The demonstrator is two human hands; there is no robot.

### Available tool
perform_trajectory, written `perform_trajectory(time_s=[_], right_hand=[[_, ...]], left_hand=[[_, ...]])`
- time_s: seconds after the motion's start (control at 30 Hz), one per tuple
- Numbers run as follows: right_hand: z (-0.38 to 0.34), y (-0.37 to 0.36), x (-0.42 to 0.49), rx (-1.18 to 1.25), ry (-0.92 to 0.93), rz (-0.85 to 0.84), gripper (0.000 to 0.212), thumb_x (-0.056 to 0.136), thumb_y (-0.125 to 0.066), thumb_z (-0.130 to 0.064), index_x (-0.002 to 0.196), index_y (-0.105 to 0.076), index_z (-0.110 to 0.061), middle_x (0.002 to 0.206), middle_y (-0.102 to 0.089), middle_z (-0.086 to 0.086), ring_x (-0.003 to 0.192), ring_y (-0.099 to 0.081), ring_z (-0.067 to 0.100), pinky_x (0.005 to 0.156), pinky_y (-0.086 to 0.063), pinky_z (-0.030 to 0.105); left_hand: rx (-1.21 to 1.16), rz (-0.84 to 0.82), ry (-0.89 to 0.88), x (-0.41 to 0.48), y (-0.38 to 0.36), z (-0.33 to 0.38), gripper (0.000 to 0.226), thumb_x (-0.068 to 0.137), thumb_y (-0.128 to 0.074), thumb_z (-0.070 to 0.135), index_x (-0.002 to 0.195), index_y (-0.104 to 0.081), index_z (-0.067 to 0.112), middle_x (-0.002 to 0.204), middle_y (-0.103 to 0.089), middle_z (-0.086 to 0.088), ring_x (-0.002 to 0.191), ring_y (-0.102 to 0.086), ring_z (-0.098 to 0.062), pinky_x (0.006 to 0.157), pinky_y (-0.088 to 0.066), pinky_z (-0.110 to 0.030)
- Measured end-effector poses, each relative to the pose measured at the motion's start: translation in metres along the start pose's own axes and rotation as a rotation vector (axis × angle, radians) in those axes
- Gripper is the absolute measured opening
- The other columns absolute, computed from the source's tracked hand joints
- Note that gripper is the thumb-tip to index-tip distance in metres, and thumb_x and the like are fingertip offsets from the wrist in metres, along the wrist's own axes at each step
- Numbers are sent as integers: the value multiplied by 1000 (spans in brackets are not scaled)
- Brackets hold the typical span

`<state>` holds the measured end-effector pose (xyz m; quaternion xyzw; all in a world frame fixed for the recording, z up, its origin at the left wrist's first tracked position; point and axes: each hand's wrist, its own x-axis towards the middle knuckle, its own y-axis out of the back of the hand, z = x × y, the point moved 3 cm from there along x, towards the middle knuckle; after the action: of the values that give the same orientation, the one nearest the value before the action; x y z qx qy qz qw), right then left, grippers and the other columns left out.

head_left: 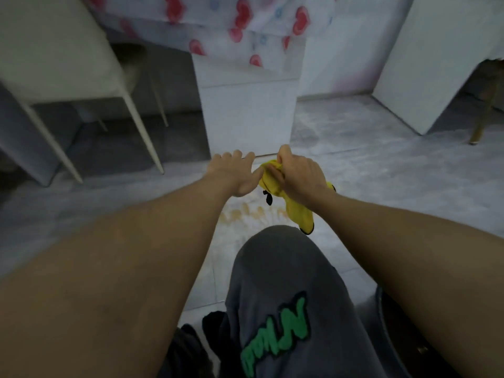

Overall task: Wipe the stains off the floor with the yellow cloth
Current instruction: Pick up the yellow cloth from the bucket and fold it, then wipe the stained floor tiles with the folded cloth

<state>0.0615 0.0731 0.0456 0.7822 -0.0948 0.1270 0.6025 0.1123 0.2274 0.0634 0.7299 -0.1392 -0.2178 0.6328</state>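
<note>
The yellow cloth with a black edge hangs bunched from my right hand, which is shut around its upper part above the floor. My left hand is just to the left, fingers spread and the thumb touching the cloth's top. Brownish-orange stains are smeared on the pale tiled floor, right under the hands and ahead of my bent knee in grey trousers. Part of the stains is hidden behind the cloth and the knee.
A white chair with thin legs stands at the left. A white table leg panel rises just beyond the hands, under a heart-patterned tablecloth. Another white panel and a wooden chair leg are at the right.
</note>
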Motion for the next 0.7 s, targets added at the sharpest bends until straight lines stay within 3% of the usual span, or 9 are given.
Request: perform_trajectory(time_s=[0.17, 0.33, 0.5, 0.7], right_hand=[[-53, -53, 44, 117, 146, 2, 42, 104, -44, -54, 102, -40, -11, 66, -52, 2, 53, -44, 30, 49, -26, 36], [-99, -124, 82, 156, 252, -46, 39, 104, -47, -53, 100, -38, -15, 64, -48, -3, 51, -44, 27, 48, -30, 35], [-148, -203, 97, 215, 376, -154, 36, 104, -51, -47, 103, -43, -12, 67, -50, 0, 53, -45, 29, 49, -32, 36], [-203, -308, 87, 268, 572, -375, 39, 102, -51, -52, 101, -32, -18, 64, -39, -9, 52, -39, 28, 51, -30, 37]], left_hand=[[-42, 8, 117, -2, -30, -72, 74, 98, -10, 64, 153, -26, 19, 151, -41, -16, 134, -41, -38, 108, -32, -49], [-55, -36, 261, -4, -79, -156, 72, 98, -11, 61, 151, -30, 16, 149, -44, -17, 134, -42, -39, 110, -30, -50], [-22, -139, 331, -4, -139, -223, 67, 99, -12, 59, 149, -35, 20, 148, -45, -19, 132, -43, -41, 110, -29, -52], [-15, -256, 411, -17, -226, -280, 65, 99, -12, 59, 152, -31, 26, 151, -43, -15, 135, -42, -37, 111, -27, -49]])
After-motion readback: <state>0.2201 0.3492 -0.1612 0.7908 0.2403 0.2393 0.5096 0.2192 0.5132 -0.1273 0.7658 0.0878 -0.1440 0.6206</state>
